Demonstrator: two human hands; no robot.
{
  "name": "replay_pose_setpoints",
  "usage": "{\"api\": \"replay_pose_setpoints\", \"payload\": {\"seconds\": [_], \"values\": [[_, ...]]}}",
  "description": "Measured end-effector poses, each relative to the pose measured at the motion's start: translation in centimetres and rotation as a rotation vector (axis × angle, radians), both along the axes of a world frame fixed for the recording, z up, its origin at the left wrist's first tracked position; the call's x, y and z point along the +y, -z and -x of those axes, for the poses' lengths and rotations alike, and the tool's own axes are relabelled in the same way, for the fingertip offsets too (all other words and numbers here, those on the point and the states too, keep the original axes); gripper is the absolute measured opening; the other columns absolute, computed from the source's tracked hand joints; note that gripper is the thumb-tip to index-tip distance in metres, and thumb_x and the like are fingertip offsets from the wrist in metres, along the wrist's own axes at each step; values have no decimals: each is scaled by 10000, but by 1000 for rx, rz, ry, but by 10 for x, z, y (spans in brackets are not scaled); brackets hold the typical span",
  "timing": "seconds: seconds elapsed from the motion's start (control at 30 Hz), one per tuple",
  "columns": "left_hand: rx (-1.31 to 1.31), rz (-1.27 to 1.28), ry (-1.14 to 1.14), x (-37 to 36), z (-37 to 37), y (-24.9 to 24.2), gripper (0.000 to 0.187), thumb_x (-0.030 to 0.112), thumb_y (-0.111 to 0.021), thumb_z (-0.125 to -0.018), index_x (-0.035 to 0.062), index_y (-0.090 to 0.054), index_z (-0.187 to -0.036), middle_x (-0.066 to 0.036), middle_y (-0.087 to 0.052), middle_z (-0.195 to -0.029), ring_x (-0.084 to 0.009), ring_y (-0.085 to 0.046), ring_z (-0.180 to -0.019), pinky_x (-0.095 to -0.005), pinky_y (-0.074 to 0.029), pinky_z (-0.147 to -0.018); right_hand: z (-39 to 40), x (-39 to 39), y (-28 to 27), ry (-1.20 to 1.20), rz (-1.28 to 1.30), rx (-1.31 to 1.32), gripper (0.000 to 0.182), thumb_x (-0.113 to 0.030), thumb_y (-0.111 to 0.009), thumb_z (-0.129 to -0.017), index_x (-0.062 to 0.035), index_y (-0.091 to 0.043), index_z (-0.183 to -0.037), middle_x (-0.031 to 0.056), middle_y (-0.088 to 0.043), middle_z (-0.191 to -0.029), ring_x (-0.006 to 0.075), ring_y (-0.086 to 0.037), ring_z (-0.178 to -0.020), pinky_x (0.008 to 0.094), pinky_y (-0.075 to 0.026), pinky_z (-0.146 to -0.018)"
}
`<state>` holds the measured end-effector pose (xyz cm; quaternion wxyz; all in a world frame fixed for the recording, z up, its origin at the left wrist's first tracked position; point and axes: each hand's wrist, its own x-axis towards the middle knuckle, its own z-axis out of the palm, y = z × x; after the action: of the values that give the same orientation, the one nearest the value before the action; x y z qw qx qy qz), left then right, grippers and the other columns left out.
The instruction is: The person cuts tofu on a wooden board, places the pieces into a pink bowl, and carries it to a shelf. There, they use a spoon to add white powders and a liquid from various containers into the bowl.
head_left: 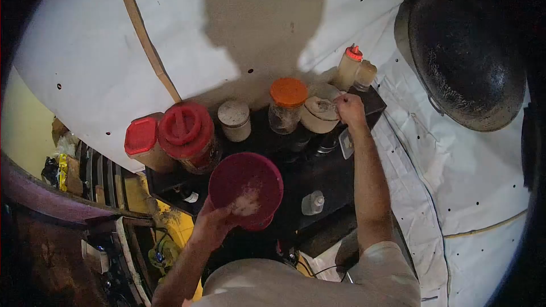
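Observation:
A dark pink bowl with a patch of pale powder inside is in my left hand, whose fingers hold its lower left rim. My right hand reaches to the right edge of an open cream container that holds whitish contents. Its fingers are closed; what they pinch is too small to make out. Left of that container stands a clear jar with an orange lid. Farther left are a white-topped jar, a large red-lidded jar and a smaller red-lidded container.
A squeeze bottle with a red cap and a small jar stand at the dark table's back right corner. A small clear bottle sits nearer me. A large black wok hangs against white sheeting on the right.

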<state>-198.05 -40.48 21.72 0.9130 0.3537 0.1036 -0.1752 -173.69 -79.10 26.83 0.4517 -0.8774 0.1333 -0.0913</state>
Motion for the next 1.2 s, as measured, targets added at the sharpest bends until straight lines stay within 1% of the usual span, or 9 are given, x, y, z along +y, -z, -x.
{"api": "replay_pose_setpoints", "payload": {"seconds": [0.17, 0.23, 0.5, 0.57, 0.67, 0.9, 1.0, 1.1, 1.2], "values": [[-35, 56, 44, -20, -22, -15, 590, -14, -564, -858, 78, -334, -1393, -163, -466, -1338, -308, -556, -1171, -433, -573, -891, 16, -1, 1, 8, -63, 12, 236, -139, -540, -871, 30, -689, -940, 105, -647, -683, 160, -614, -559, 310, -466, -496], [-34, -62, 67, -25, -27, -18, 557, 10, -554, -852, 69, -365, -1373, -167, -514, -1279, -323, -585, -1128, -359, -600, -823, 21, -1, -1, -6, -96, 45, 223, -125, -533, -876, 31, -684, -926, 94, -633, -670, 150, -600, -545, 293, -451, -475], [62, 51, 71, -40, -41, -21, 533, -21, -498, -889, 94, -340, -1384, -171, -523, -1265, -315, -615, -1075, -398, -604, -818, 97, 38, -36, -55, -341, -179, 154, -137, -556, -933, -14, -648, -946, 16, -583, -667, 77, -522, -526, 218, -371, -447], [79, 63, 46, -37, -41, -16, 540, -21, -496, -893, 96, -329, -1392, -177, -521, -1272, -317, -626, -1056, -407, -602, -824, 130, 61, -24, -144, -284, -217, 141, -154, -596, -924, -29, -654, -952, 33, -597, -709, 106, -545, -555, 248, -424, -491], [33, 84, 87, -30, -42, -2, 565, -20, -501, -894, 104, -310, -1411, -185, -494, -1315, -326, -618, -1080, -437, -581, -872, 161, 90, 0, -461, 514, -692, 161, -111, -546, -934, 8, -639, -991, 77, -642, -804, 134, -600, -654, 281, -491, -609], [39, 104, 56, -10, -20, 0, 691, -8, -584, -833, 83, -261, -1437, -164, -475, -1336, -279, -571, -1160, -439, -541, -932, 80, 31, 4, -74, 368, -717, 206, -139, -543, -948, -7, -647, -1068, 142, -664, -845, 236, -650, -734, 342, -508, -699], [35, 75, 6, 19, 7, 12, 677, 8, -580, -833, 90, -291, -1440, -157, -470, -1357, -299, -549, -1185, -457, -522, -958, 55, 23, 0, -44, 649, -224, 262, -169, -561, -924, -12, -639, -1118, 184, -682, -969, 337, -668, -880, 377, -505, -808], [79, -44, -90, 54, 37, 29, 658, 22, -574, -830, 99, -324, -1434, -151, -470, -1364, -319, -529, -1205, -472, -509, -974, 63, 51, -19, -54, 744, -625, 248, -122, -580, -900, -13, -629, -1117, 197, -663, -1032, 338, -652, -915, 396, -521, -792], [136, -134, -203, 87, 70, 75, 703, -6, -563, -786, 102, -323, -1438, -151, -457, -1368, -327, -523, -1201, -471, -499, -976, 87, 124, -37, -304, 182, -454, 324, -134, -627, -874, -19, -602, -1176, 173, -645, -1048, 314, -654, -920, 382, -517, -845]]}}
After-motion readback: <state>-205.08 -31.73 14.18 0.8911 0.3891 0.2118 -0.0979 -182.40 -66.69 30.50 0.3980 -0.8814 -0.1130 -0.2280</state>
